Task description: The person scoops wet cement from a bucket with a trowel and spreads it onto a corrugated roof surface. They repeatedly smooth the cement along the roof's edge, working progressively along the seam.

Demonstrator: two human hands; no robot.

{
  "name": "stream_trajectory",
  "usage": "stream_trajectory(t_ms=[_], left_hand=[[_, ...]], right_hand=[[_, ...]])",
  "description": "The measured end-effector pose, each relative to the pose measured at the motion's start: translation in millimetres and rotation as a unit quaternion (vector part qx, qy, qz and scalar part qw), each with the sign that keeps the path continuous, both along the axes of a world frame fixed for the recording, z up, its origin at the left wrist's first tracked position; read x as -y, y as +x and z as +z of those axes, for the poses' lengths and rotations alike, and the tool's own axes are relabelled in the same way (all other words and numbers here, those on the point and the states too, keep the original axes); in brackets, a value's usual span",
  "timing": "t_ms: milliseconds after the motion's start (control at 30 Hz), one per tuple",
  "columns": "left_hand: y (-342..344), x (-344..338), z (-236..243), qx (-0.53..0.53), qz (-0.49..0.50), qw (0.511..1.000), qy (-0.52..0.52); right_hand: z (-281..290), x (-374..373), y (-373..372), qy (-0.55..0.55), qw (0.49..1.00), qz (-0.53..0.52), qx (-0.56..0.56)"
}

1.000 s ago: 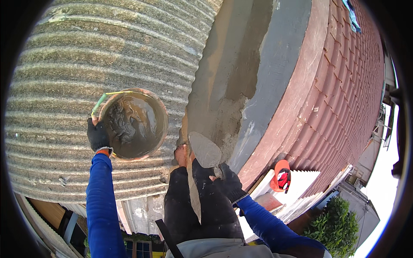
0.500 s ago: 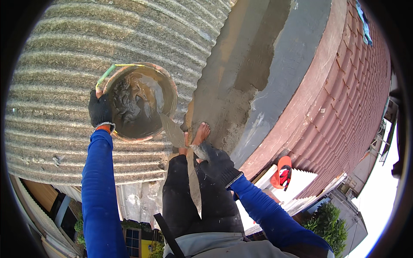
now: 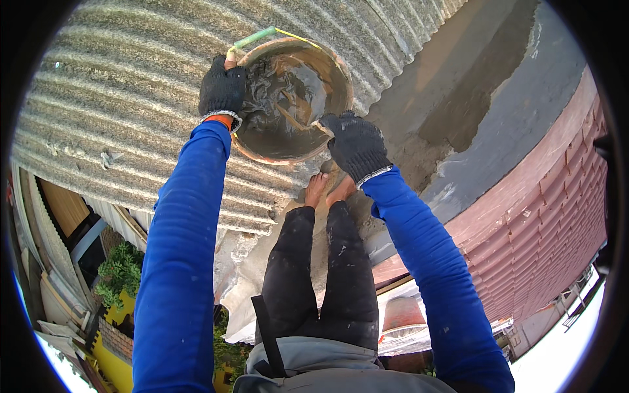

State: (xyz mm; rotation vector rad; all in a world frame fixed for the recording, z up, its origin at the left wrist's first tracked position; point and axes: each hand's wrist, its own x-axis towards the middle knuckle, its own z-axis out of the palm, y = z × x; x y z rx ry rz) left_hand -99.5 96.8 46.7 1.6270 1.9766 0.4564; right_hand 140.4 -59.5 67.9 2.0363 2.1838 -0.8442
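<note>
A round bucket (image 3: 343,77) of wet grey mortar (image 3: 268,82) stands on the corrugated roof ahead of me. Its yellow handle carries a green tube grip (image 3: 254,39). My left hand (image 3: 223,88), in a black knit glove, is closed at the bucket's left rim, by the end of that grip. With the same kind of glove, my right hand (image 3: 359,144) grips a trowel (image 3: 293,119) at the bucket's right rim. The trowel's blade, seen nearly edge-on, reaches into the bucket over the mortar. Whether its tip is sunk in is unclear.
Grey corrugated roofing (image 3: 118,114) spreads left. My bare feet (image 3: 316,188) stand on a mortar-covered strip beside its edge. Farther right run a smooth grey band (image 3: 517,124) and red roof tiles (image 3: 524,229). Below the roof edge are plants (image 3: 121,275) and a yellow wall.
My right hand has moved up and forward, bringing the trowel from beside the bucket to inside it. My left hand stays at the rim. The whole view has shifted and turned.
</note>
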Motion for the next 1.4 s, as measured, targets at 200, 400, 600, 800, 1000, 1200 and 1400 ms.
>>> stream_trajectory(t_ms=[200, 400, 600, 800, 1000, 1200, 1400], left_hand=[[-0.8, -0.8, 0.0, 0.016, -0.003, 1.0, 0.0], [0.4, 0.3, 0.9, 0.042, 0.002, 0.999, 0.002], [-1.7, -2.7, -3.3, 0.055, -0.005, 0.998, 0.006], [-1.4, -0.9, -5.1, 0.096, -0.005, 0.995, 0.013], [-1.5, -0.6, -6.3, 0.075, -0.023, 0.997, 0.026], [-2.0, -2.8, -11.1, 0.095, -0.008, 0.995, 0.023], [-8.4, -4.2, -18.9, 0.103, -0.018, 0.994, 0.032]], right_hand=[[-33.9, -10.2, -23.6, 0.004, 0.997, 0.055, -0.062], [-36.5, 11.0, -16.7, -0.123, 0.982, -0.008, -0.145], [-60.6, 39.0, -0.3, -0.262, 0.88, -0.13, -0.375], [-80.5, 82.0, -10.9, -0.3, 0.804, -0.205, -0.472], [-104.5, 98.7, -28.0, -0.27, 0.807, -0.189, -0.49], [-101.1, 99.9, -16.8, -0.257, 0.784, -0.172, -0.539], [-78.6, 93.2, 16.7, -0.219, 0.806, -0.135, -0.533]])
